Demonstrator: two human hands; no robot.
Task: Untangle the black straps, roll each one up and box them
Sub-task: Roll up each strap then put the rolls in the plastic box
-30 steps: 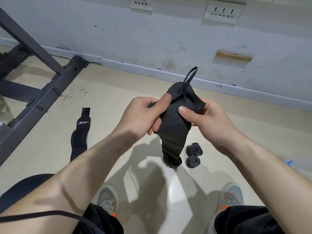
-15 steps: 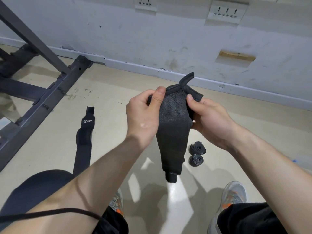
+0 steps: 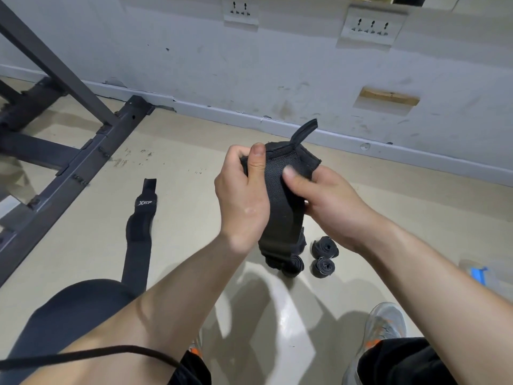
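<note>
Black strap [image 3: 279, 201] sits mid-frame, held up between both hands. Its long axis runs near vertical. The wide top edge points toward the wall [image 3: 291, 68], with a small loop tab [image 3: 305, 132] sticking up from it. The lower end hangs toward the floor [image 3: 194, 151], bunched into a partial roll; I cannot tell whether it touches down.

I see the left hand [image 3: 241, 201] gripping the strap's left edge, fingers curled behind it and thumb pressed on the front. The right hand [image 3: 333, 207] grips the right edge, thumb across the mesh face.

Just right of the hanging end, two rolled straps [image 3: 324, 247] lie on the floor, touching each other. A flat strap [image 3: 140, 232] with a white logo lies at lower left, running up-frame.

The floor is smooth beige with glare patches. The scuffed grey wall, with two socket plates [image 3: 370, 27], fills the top of the frame, and a dark metal frame [image 3: 91, 165] crosses the upper left.
</note>
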